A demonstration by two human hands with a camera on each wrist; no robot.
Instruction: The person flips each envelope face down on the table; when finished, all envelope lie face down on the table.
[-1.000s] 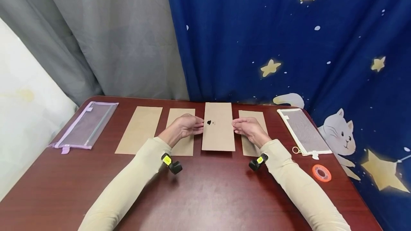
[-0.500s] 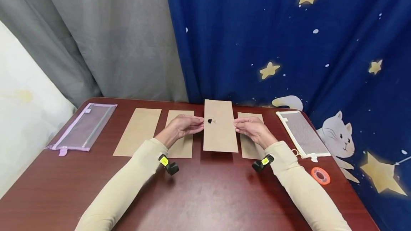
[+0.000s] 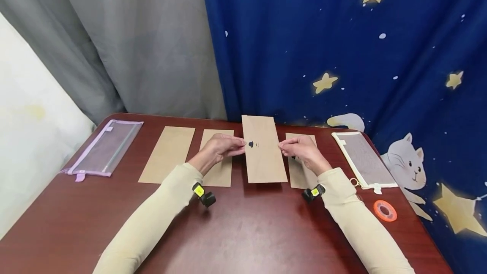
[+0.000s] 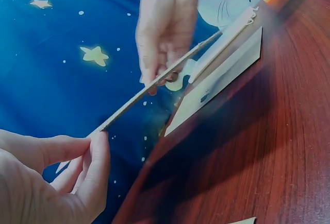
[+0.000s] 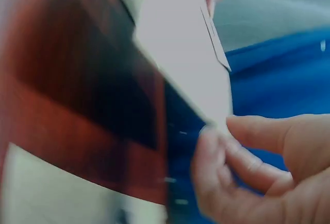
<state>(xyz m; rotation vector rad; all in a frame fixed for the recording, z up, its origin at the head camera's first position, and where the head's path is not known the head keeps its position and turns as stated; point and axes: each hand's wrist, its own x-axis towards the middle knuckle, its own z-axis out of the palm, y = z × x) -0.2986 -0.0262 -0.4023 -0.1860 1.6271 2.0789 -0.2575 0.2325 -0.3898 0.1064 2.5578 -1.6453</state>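
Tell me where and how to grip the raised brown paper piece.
I'd pinch the raised brown paper piece by its long edges, near mid-length, one hand from each side, as the left hand and right hand do: it looks thin, flat and clear of the table.

Brown paper rectangle (image 3: 265,160), dark-printed, aloft, tilted

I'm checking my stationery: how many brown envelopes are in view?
4: the held envelope between the left hand and right hand; the far-left envelope, mid-left envelope and right envelope on the table. Any underneath would be hidden.
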